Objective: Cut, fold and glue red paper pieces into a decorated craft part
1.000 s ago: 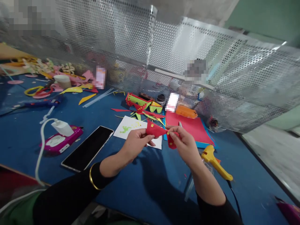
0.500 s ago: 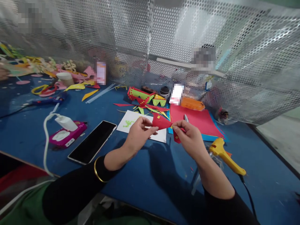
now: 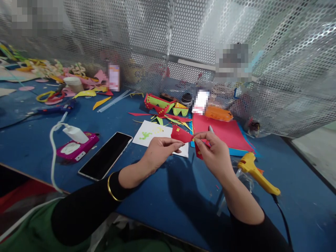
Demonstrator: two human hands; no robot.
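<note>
A red paper cut-out [image 3: 181, 133] with small yellow squares on it is held up between my two hands. My left hand [image 3: 163, 151] is closed, thumb and forefinger pinched at its lower edge. With thumb and forefinger, my right hand [image 3: 213, 148] pinches the narrow middle of the cut-out, where a tiny yellow bit shows. The right part of the cut-out hangs below those fingers, partly hidden. Beneath the hands lies a white sheet [image 3: 140, 139] carrying small green and yellow pieces.
Beyond are paper glasses [image 3: 159, 105], paper scraps [image 3: 160, 120] and red sheets [image 3: 223, 131]. A yellow glue gun [image 3: 258, 175] lies right. Left are a dark phone [image 3: 106, 155], a magenta power strip [image 3: 78, 148] and a blue glue gun [image 3: 56, 108]. A perforated metal screen [image 3: 147, 35] stands behind.
My left fingers have shifted right along the lower edge of the red cut-out, towards my right hand. My right hand keeps its pinch. The whole view has shifted slightly.
</note>
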